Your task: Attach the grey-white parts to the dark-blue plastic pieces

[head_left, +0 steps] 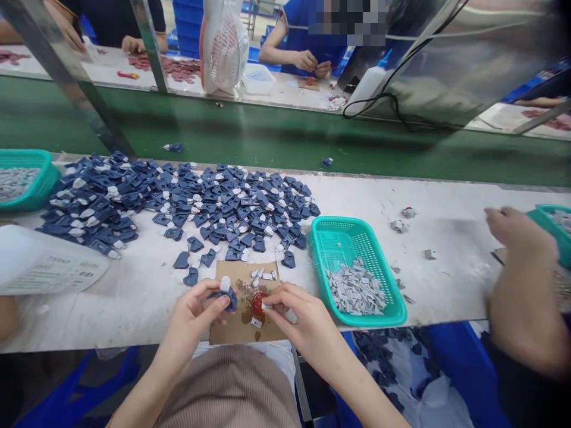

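Two bare hands work over a cardboard pad [243, 297] — the left hand [196, 312] pinches a blue plastic clip [228, 296], the right hand [297, 315] dips a small grey insert [266, 307] into red glue [259, 302]; fitting them together likely needs careful alignment.

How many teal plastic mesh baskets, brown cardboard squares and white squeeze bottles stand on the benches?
Teal plastic mesh baskets: 3
Brown cardboard square: 1
White squeeze bottle: 1
Total: 5
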`<action>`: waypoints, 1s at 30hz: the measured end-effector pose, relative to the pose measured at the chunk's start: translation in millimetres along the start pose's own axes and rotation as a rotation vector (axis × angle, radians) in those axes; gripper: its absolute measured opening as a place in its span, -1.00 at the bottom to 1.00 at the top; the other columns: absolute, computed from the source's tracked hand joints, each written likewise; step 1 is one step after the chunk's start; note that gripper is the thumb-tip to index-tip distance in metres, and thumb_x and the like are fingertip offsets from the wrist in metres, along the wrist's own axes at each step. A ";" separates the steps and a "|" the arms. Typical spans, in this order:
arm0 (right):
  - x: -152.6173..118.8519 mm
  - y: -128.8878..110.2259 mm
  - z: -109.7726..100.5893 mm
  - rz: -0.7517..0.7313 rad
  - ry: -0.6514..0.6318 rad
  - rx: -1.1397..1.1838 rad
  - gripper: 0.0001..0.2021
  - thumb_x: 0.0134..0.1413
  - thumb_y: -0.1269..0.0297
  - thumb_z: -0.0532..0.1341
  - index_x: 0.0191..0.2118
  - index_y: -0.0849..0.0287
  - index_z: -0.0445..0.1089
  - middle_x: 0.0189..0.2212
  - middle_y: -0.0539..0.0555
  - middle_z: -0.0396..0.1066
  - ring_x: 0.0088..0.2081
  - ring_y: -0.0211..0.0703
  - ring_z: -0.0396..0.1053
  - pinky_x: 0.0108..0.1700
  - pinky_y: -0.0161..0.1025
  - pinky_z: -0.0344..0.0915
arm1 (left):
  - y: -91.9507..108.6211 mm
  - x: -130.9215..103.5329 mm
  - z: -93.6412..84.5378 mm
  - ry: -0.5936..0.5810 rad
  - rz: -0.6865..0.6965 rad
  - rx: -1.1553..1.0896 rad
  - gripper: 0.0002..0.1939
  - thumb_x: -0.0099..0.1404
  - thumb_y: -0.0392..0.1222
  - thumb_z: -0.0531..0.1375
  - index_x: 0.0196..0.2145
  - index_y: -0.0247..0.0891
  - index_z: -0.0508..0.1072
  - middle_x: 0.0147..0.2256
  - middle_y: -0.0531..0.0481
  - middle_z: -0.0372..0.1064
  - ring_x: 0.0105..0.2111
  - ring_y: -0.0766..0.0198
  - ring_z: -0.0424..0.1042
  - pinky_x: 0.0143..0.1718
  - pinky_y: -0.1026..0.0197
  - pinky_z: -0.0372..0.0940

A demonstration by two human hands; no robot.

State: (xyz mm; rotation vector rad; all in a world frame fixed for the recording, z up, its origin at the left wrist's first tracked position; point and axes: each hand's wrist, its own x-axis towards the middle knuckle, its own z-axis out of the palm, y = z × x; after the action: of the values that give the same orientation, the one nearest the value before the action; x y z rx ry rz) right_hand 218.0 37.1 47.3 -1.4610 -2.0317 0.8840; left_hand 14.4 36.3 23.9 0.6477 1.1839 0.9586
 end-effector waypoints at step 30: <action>3.9 -7.1 6.4 0.034 -0.065 -0.223 -0.82 0.16 0.53 0.15 -0.42 0.17 0.39 -0.36 0.09 0.38 -0.30 -0.11 0.40 -0.26 -0.19 0.38 | -32.5 -9.6 -5.7 -0.127 -0.035 0.056 -0.78 0.19 -0.07 0.28 -0.24 -0.20 0.44 -0.30 -0.04 0.55 -0.22 0.14 0.52 -0.19 0.20 0.39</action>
State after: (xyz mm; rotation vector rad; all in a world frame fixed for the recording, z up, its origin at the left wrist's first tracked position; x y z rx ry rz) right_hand 207.7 37.8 48.3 -1.6066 -2.2187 0.7467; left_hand 17.0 12.2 -0.5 0.7206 1.1091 0.8450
